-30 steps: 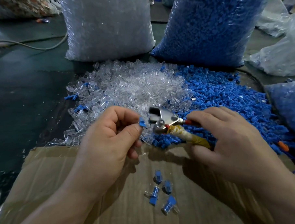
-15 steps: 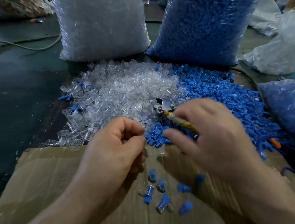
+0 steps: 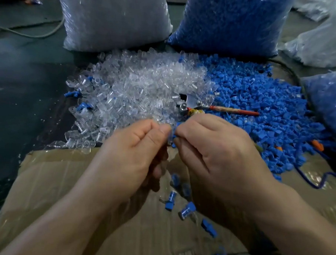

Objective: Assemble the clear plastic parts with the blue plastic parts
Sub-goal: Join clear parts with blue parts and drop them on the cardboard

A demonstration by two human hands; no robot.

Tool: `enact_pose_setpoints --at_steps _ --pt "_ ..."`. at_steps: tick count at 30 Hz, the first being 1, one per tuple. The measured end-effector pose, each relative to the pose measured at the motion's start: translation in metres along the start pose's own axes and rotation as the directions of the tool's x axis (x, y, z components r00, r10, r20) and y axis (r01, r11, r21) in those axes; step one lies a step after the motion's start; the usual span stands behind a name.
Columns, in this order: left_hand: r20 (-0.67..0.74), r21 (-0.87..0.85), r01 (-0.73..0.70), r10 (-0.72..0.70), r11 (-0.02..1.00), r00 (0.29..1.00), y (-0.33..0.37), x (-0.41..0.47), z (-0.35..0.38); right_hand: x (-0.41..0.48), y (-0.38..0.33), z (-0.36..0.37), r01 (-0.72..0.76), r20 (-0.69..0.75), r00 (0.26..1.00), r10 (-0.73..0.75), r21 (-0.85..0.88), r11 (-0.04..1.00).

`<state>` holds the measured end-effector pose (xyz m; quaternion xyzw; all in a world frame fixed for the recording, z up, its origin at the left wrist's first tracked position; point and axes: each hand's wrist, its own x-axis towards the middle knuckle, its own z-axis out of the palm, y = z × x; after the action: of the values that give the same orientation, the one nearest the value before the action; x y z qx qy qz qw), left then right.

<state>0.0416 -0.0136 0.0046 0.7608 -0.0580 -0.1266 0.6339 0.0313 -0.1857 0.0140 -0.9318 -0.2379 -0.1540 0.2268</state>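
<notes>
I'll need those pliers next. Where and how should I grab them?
Take the pliers by the long handle, coming from the right and above: it lies flat, pointing right over the blue parts, exposed, while the metal head sits among the clear parts.

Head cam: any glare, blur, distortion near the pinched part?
Head view: wide-angle bowing at edges; glare on the clear plastic sack and pile of clear plastic parts; left hand and right hand shadow the brown cardboard sheet; pinched small blue plastic part soft, mostly hidden.
</notes>
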Motion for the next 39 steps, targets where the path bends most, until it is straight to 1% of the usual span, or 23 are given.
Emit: enact_pose_setpoints --at_steps 2,3,4,5,6,7,8,9,10,11,12,13,15,17,18,20,23,24,26,28,32,35,39 --pt "0.026 -0.075 0.002 -0.001 0.997 1.000 -0.001 0.002 -0.001 0.000 -0.003 0.000 -0.091 0.052 0.995 0.088 0.069 0.993" --pt "0.030 -0.063 -0.044 0.046 0.997 0.998 -0.001 0.002 -0.002 -0.001 -0.004 0.000 -0.175 0.077 0.983 0.165 0.151 0.973" --pt "0.041 -0.023 -0.113 0.113 0.993 0.993 -0.002 0.003 -0.003 -0.002 -0.005 0.000 -0.291 0.128 0.956 0.265 0.287 0.912" --pt "0.069 0.029 -0.187 0.184 0.982 0.980 -0.003 0.003 -0.003 -0.002 -0.007 -0.001 -0.420 0.218 0.908 0.358 0.475 0.774" --pt "0.108 0.080 -0.251 0.242 0.965 0.964 -0.003 0.002 -0.005 -0.001 -0.008 -0.002 -0.538 0.342 0.840 0.420 0.619 0.572" --pt "0.141 0.119 -0.298 0.281 0.947 0.949 -0.004 0.002 -0.007 0.001 -0.008 -0.004 -0.619 0.455 0.777 0.436 0.677 0.397" --pt "0.165 0.141 -0.318 0.294 0.938 0.941 -0.005 0.001 -0.009 0.001 -0.008 -0.007 -0.655 0.503 0.747 0.434 0.665 0.358" --pt "0.177 0.140 -0.307 0.281 0.941 0.943 -0.004 0.001 -0.011 0.000 -0.006 -0.009 -0.661 0.496 0.748 0.440 0.606 0.442" --pt "0.178 0.156 -0.288 0.259 0.945 0.949 -0.004 0.000 -0.013 -0.002 -0.003 -0.014 -0.629 0.448 0.776 0.444 0.496 0.599" --pt "0.177 0.196 -0.278 0.244 0.941 0.953 -0.003 0.000 -0.016 -0.004 -0.002 -0.019 -0.557 0.383 0.820 0.426 0.360 0.748" --pt "0.184 0.272 -0.278 0.234 0.921 0.955 -0.003 0.000 -0.019 -0.006 -0.002 -0.027 -0.478 0.339 0.856 0.390 0.235 0.846" --pt "0.197 0.348 -0.281 0.223 0.895 0.955 -0.003 0.000 -0.021 -0.008 -0.003 -0.037 -0.417 0.332 0.876 0.350 0.157 0.895" --pt "0.248 0.453 -0.280 0.182 0.846 0.952 -0.006 0.001 -0.023 -0.017 -0.010 -0.054 -0.326 0.413 0.861 0.298 -0.003 0.945" --pt "0.298 0.509 -0.296 0.157 0.809 0.942 -0.009 0.002 -0.022 -0.031 -0.018 -0.061 -0.213 0.471 0.840 0.269 -0.170 0.962" --pt "0.319 0.524 -0.314 0.159 0.791 0.934 -0.010 0.002 -0.022 -0.039 -0.023 -0.061 -0.177 0.506 0.822 0.262 -0.211 0.961" --pt "0.350 0.537 -0.351 0.176 0.767 0.920 -0.009 0.001 -0.020 -0.056 -0.033 -0.053 -0.181 0.565 0.778 0.276 -0.220 0.959" --pt "0.389 0.556 -0.390 0.185 0.734 0.902 -0.007 -0.001 -0.020 -0.078 -0.041 -0.029 -0.161 0.498 0.804 0.324 -0.342 0.926" --pt "0.398 0.552 -0.396 0.186 0.734 0.898 -0.006 -0.001 -0.019 -0.085 -0.041 -0.023 -0.170 0.424 0.840 0.339 -0.387 0.906" --pt "0.399 0.545 -0.394 0.184 0.740 0.898 -0.007 0.000 -0.019 -0.098 -0.038 -0.013 -0.185 0.227 0.932 0.284 -0.376 0.908" --pt "0.385 0.564 -0.384 0.179 0.731 0.905 -0.007 0.000 -0.018 -0.109 -0.034 -0.003 -0.126 0.150 0.969 0.196 -0.380 0.916" --pt "0.330 0.607 -0.363 0.192 0.707 0.924 -0.008 -0.001 -0.016 -0.109 -0.031 -0.004 -0.127 0.132 0.974 0.184 -0.354 0.927" --pt "0.319 0.623 -0.364 0.200 0.693 0.926 -0.008 0.000 -0.015 -0.107 -0.034 -0.005 -0.130 0.164 0.966 0.197 -0.348 0.928" --pt "0.300 0.628 -0.348 0.195 0.696 0.934 -0.008 0.001 -0.014 -0.106 -0.035 -0.004 -0.072 0.212 0.965 0.152 -0.343 0.936"
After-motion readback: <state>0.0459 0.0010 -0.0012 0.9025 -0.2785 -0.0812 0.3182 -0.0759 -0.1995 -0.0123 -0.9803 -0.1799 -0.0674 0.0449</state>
